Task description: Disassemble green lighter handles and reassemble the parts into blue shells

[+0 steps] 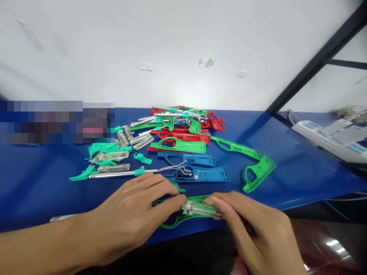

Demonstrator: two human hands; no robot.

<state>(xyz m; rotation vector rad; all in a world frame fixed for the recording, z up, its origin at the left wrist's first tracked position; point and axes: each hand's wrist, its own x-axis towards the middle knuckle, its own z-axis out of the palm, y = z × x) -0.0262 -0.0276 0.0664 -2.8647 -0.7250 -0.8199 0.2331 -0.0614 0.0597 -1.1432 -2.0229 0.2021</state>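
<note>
A clear fuel tank (200,209) lies over a green lighter casing half (197,198) near the table's front edge. My right hand (258,225) pinches the tank's right end between thumb and fingers. From the left, my left hand (134,214) has thumb and forefinger closed at the tank's other end, over the casing; its fingers partly hide the casing's trigger loop. Just beyond my hands lies a blue casing half (212,174) with a black part and white wires in it. A silver lighter tube (114,174) reaches left from it.
Behind are more blue, green and red casing halves (183,145), with a pile of tubes and wires. Several clear tanks (114,155) and teal trigger pieces (143,158) lie left. Two green parts (259,173) lie right. A dark metal frame (318,57) slants at the right.
</note>
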